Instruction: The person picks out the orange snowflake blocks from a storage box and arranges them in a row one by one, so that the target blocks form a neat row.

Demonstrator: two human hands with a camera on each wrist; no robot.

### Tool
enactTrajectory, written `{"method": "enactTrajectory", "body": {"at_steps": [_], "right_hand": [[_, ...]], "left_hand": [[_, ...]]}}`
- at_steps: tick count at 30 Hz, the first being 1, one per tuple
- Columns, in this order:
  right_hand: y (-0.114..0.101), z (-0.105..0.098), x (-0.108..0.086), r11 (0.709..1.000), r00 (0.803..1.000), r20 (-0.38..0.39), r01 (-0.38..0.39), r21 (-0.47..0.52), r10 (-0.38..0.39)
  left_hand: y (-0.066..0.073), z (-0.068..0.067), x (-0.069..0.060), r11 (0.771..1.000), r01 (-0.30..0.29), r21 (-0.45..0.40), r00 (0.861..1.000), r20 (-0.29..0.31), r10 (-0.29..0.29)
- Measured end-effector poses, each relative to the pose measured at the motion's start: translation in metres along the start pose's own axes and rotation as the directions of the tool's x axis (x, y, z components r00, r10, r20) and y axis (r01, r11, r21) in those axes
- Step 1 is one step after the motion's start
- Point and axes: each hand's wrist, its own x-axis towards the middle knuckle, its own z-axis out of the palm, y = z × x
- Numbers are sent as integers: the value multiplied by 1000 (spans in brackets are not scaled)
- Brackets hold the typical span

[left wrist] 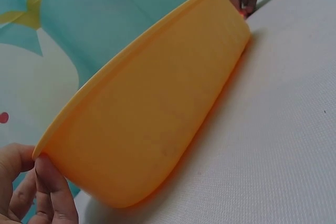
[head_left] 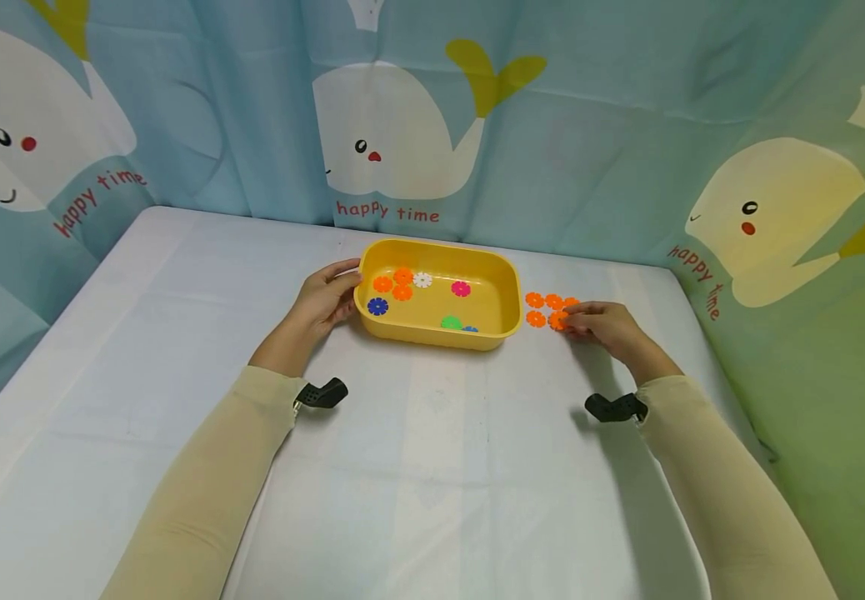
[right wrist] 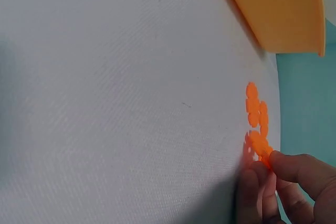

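A yellow plastic basin (head_left: 432,335) stands on the table with several flower-shaped plastic discs inside: orange (head_left: 382,284), white (head_left: 422,280), pink (head_left: 461,288), dark blue (head_left: 377,307), green (head_left: 451,322) and a partly hidden lighter blue one. My left hand (head_left: 320,298) pinches the basin's rim at its left end; the left wrist view shows thumb and fingers on the edge. To the right of the basin, several orange discs (head_left: 535,319) lie close together. My right hand (head_left: 603,323) pinches an orange disc (right wrist: 260,142) at that group's right side, partly covered by the fingertips.
A white cloth covers the table (head_left: 432,483). Behind it and along the sides hangs a blue-green curtain (head_left: 597,125) printed with whales. Black wrist devices (head_left: 323,393) stick out from both sleeves.
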Motion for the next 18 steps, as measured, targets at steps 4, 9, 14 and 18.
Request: {"method": "enactTrajectory", "body": {"at_steps": [4,9,14,18], "right_hand": [[1,1,1,1000,1000,-15,3,-9,-3],[1,3,2,999,1000,-30,5,-33,-6],[0,4,2,997,999,-35,-1,-78,-1],[1,3,1,993,999,-47,-9,-120,3]], "left_hand": [[0,0,0,1000,2,4,1000,-1,-2],[0,0,0,1000,-6,0,1000,7,6],[0,-1,0,1000,-9,-4,1000,12,9],[0,-1,1,1000,-3,-8,1000,10,3]]}}
